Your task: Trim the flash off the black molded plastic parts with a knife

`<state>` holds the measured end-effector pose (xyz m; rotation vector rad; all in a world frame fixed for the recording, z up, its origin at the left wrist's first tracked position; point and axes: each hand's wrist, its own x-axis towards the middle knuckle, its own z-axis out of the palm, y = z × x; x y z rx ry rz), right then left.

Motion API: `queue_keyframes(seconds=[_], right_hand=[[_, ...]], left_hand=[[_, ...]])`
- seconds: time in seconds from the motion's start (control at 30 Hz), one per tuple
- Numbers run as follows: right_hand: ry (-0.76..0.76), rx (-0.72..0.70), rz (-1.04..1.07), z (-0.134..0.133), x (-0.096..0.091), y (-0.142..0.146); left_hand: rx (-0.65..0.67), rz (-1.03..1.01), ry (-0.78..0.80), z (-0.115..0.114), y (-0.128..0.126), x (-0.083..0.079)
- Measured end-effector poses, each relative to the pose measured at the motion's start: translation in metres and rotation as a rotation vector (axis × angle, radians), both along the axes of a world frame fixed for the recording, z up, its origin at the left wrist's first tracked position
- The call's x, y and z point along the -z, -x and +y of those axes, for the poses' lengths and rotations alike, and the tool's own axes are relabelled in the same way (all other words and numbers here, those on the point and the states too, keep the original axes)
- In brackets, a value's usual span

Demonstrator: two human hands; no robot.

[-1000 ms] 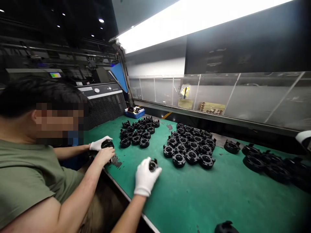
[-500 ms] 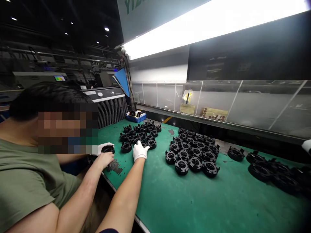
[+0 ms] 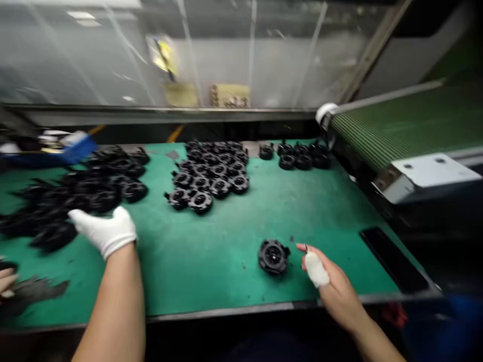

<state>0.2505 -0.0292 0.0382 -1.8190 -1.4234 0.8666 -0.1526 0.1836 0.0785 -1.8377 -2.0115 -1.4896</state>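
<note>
Green counter [image 3: 204, 256]: round black plastic housing [image 3: 273, 256] near front edge, probably light, stiff; best held by rim. Left hand [image 3: 107, 231]: grip spread beside clustered housings [image 3: 102, 200]. Right hand [image 3: 334, 286]: cannot tell.

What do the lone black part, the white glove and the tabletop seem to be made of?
Black part: probably satin plastic, from its dull highlights. White glove: likely matt cloth, from its shineless surface. Tabletop: perhaps rubber or vinyl, faintly glossy, with pale reflections.

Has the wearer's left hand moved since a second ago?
Yes: forward. The left hand is now closer to the blue tray.
</note>
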Motion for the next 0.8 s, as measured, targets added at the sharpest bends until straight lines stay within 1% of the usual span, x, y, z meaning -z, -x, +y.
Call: queue_keyframes(seconds=[0.03, 0.07, 0.1, 0.13, 0.17, 0.2, 0.23, 0.27, 0.3, 0.33, 0.37, 0.47, 0.57, 0.63, 0.7, 0.8], right_hand=[[0.009, 0.025, 0.003, -0.001, 0.004, -0.012], [0.009, 0.032, -0.006, -0.003, 0.008, -0.023], [0.010, 0.019, -0.023, -0.004, 0.010, -0.031], [0.012, -0.011, -0.044, -0.005, 0.011, -0.039], [0.014, -0.055, -0.066, -0.005, 0.011, -0.044], [0.014, -0.106, -0.089, -0.005, 0.010, -0.049], [0.013, -0.155, -0.116, -0.004, 0.009, -0.053], [0.008, -0.198, -0.147, -0.003, 0.006, -0.057], [0.002, -0.237, -0.180, -0.002, 0.003, -0.060], [-0.003, -0.273, -0.212, -0.001, 0.000, -0.064], [-0.002, -0.310, -0.239, 0.001, -0.003, -0.067], [0.032, -0.464, -0.276, 0.001, -0.013, -0.071], [0.058, -0.602, -0.287, -0.001, -0.018, -0.064], [0.051, -0.622, -0.335, -0.002, -0.017, -0.056], [0.040, -0.605, -0.423, -0.002, -0.015, -0.048], [0.040, -0.611, -0.578, 0.005, -0.014, -0.047]], left_hand=[[-0.049, -0.092, -0.013, -0.014, -0.026, 0.010], [-0.006, -0.111, 0.019, -0.033, -0.054, 0.021], [0.103, -0.100, 0.086, -0.056, -0.085, 0.032], [0.295, -0.079, 0.212, -0.080, -0.117, 0.042], [0.552, -0.058, 0.390, -0.102, -0.147, 0.052], [0.710, -0.048, 0.515, -0.120, -0.175, 0.061], [0.761, -0.054, 0.565, -0.133, -0.198, 0.068], [0.784, -0.055, 0.583, -0.141, -0.215, 0.074], [0.787, -0.046, 0.581, -0.144, -0.226, 0.077], [0.786, -0.030, 0.573, -0.144, -0.232, 0.079], [0.798, 0.000, 0.571, -0.142, -0.232, 0.078], [0.895, 0.125, 0.602, -0.133, -0.214, 0.070], [0.964, 0.192, 0.631, -0.130, -0.197, 0.062], [0.975, 0.182, 0.639, -0.132, -0.193, 0.061], [0.976, 0.165, 0.640, -0.133, -0.194, 0.064], [0.972, 0.151, 0.625, -0.135, -0.197, 0.068]])
